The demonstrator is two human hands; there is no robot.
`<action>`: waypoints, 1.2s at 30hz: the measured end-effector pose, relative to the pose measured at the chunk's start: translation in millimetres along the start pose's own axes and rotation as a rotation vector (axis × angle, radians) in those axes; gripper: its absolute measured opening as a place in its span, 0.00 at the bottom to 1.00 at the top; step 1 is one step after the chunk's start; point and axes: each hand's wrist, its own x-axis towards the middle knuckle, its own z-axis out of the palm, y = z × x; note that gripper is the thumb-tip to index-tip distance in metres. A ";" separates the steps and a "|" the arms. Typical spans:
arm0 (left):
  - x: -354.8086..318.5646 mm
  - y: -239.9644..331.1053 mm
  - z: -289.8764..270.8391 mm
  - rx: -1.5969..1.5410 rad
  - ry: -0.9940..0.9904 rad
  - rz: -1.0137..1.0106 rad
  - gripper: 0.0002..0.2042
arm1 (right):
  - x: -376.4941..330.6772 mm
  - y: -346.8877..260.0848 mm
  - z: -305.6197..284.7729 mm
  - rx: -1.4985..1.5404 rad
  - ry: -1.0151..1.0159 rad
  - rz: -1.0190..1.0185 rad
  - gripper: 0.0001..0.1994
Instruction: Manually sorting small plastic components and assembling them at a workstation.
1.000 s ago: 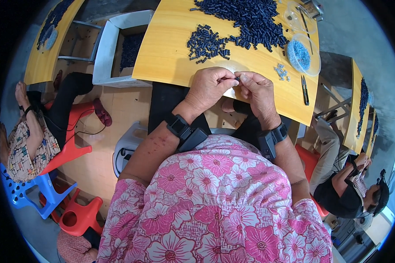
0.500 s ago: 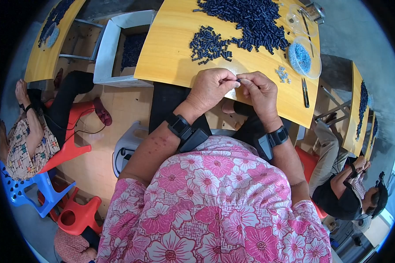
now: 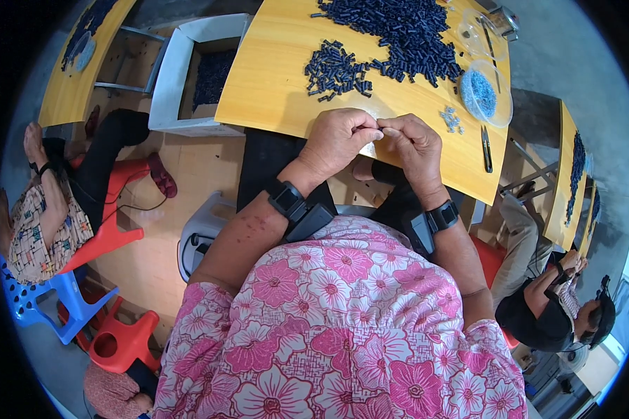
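Over the near edge of the yellow table, my left hand (image 3: pixel 342 136) and my right hand (image 3: pixel 416 143) meet fingertip to fingertip. Both are closed in a pinch around a small dark piece that the fingers now almost wholly hide. Beyond them lies a small pile of short black tubular pieces (image 3: pixel 335 70), next to a much larger heap of the same pieces (image 3: pixel 405 38). To the right of my hands a few small clear-blue bits (image 3: pixel 451 119) lie loose on the tabletop (image 3: pixel 279 98).
At the table's right side are a clear tub of blue bits (image 3: pixel 479 94), black-handled tweezers (image 3: pixel 486 148) and a clear lid (image 3: pixel 475 31). A white box (image 3: pixel 171 84) holding dark pieces stands left of the table. People sit on both sides, near a red stool (image 3: pixel 122 339) and a blue stool (image 3: pixel 56 300).
My fingertips have drawn closer together, and the dark piece that showed between them is now nearly covered. The piles and tub stay as they were.
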 end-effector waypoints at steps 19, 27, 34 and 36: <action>-0.4 -0.5 0.4 -0.043 0.026 0.003 0.07 | -16.6 -6.9 15.5 0.254 0.143 0.196 0.13; -2.3 -5.5 2.7 0.047 0.061 0.063 0.05 | -19.8 4.3 21.9 0.100 0.172 -0.025 0.10; -1.0 -0.2 2.5 0.027 0.096 0.110 0.06 | -8.9 7.0 16.0 0.327 0.149 0.078 0.08; -2.7 -3.4 3.4 0.001 0.128 0.107 0.06 | 0.2 7.1 17.5 0.293 0.200 0.120 0.07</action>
